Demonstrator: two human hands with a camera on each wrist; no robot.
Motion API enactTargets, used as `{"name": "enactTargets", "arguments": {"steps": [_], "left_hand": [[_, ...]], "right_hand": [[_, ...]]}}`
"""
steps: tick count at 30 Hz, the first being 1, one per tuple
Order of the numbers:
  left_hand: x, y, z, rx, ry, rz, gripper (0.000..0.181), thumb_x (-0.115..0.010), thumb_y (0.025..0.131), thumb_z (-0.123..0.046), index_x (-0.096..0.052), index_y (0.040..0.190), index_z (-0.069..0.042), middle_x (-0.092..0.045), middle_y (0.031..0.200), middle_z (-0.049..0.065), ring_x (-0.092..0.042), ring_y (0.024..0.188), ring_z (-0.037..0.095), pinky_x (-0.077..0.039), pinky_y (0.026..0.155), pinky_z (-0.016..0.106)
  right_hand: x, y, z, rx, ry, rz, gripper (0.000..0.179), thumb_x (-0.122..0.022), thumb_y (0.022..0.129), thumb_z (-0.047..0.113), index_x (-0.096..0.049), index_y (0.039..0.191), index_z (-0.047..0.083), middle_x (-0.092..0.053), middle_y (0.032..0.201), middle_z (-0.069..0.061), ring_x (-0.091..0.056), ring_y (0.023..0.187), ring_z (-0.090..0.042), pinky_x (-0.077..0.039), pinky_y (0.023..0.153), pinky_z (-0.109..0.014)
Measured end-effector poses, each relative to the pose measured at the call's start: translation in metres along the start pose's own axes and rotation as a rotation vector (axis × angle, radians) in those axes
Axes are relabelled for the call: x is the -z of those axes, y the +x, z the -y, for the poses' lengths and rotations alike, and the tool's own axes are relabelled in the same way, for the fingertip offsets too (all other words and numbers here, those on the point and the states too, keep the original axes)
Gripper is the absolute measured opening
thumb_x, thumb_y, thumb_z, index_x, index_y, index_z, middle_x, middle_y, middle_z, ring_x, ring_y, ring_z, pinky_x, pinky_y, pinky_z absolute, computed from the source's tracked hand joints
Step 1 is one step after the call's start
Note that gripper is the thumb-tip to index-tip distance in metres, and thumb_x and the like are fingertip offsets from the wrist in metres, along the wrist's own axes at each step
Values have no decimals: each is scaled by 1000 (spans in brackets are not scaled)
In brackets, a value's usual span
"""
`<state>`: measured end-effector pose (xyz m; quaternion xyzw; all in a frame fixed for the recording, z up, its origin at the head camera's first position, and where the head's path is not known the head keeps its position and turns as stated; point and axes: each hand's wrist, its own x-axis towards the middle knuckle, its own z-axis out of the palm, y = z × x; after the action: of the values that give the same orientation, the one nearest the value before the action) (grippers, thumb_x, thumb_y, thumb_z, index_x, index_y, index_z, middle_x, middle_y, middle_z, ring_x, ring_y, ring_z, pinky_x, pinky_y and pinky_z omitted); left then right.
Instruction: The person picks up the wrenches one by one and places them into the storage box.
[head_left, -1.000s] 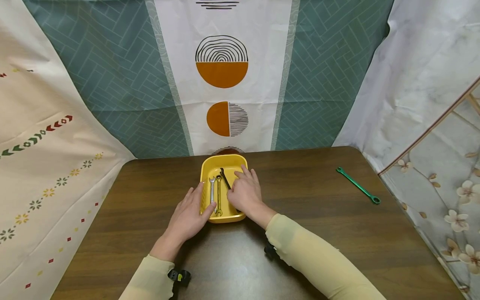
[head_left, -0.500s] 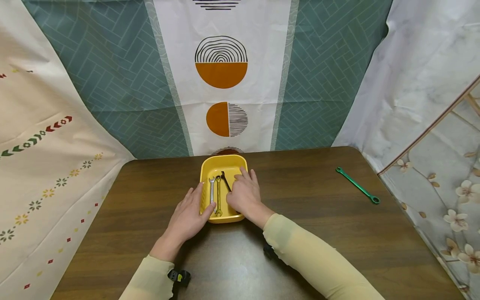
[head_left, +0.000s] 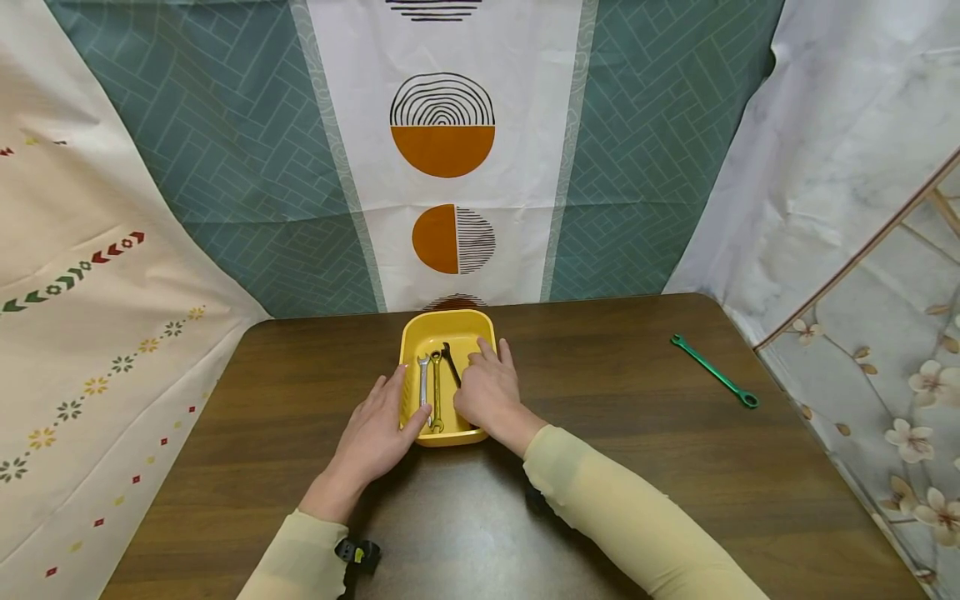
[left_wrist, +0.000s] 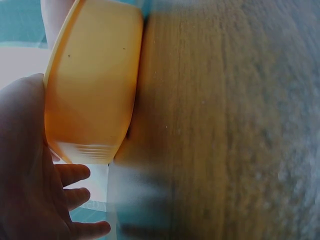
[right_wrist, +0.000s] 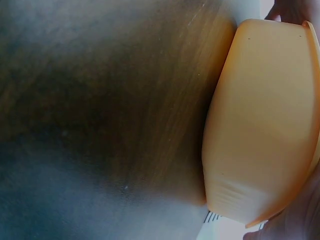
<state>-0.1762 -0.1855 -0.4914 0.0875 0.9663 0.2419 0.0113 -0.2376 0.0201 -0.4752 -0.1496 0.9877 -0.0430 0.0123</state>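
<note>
A yellow tray (head_left: 448, 322) stands at the back middle of the table with wrenches in it. My left hand (head_left: 375, 429) rests over its left rim, fingers straight along the outside and thumb reaching over the near-left corner. Inside lie a silver wrench (head_left: 423, 377) and a yellow-gold wrench (head_left: 437, 392), side by side. To their right a black wrench (head_left: 451, 363) slants toward the near-right corner. My right hand (head_left: 491, 393) reaches over the right rim and pinches the black wrench, hiding its middle; the outer fingers are spread. Both wrist views show the tray's outer wall (left_wrist: 95, 75).
A green wrench (head_left: 714, 371) lies at the right on the brown wooden table (head_left: 600, 383). Patterned cloth (head_left: 645, 150) hangs behind the table and on both sides.
The black wrench has shifted slightly toward me in the tray, with my right hand moving a little left. My left hand and the tray have stayed put.
</note>
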Motion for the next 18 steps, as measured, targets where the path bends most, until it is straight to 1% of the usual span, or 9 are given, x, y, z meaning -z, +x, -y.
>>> {"name": "enactTargets", "arguments": {"steps": [4,11,18], "left_hand": [[0,0,1,1,2,3,96,-52,111,-64,-15,177,-5,-27,180,19,-20,166,44,-27,127,71],[0,1,1,3,5,1,95,-52,111,-63,-15,177,-5,-28,180,19,-20,166,44,-27,127,71],[-1,0,1,6,-1,-1,94,-53,111,-62,-16,177,-5,-28,180,19,-21,166,44,-27,127,71]], "right_hand": [[0,0,0,8,-8,8,28,-67,101,33,-87,94,15,-65,155,-2,-26,166,-25,-1,135,-57],[2,-1,1,23,-52,8,35,-61,110,38,-89,102,18,-65,155,0,-29,165,-24,-3,135,-58],[2,-2,1,36,-69,11,30,-66,106,37,-88,97,18,-64,156,0,-29,165,-26,-2,134,-60]]}}
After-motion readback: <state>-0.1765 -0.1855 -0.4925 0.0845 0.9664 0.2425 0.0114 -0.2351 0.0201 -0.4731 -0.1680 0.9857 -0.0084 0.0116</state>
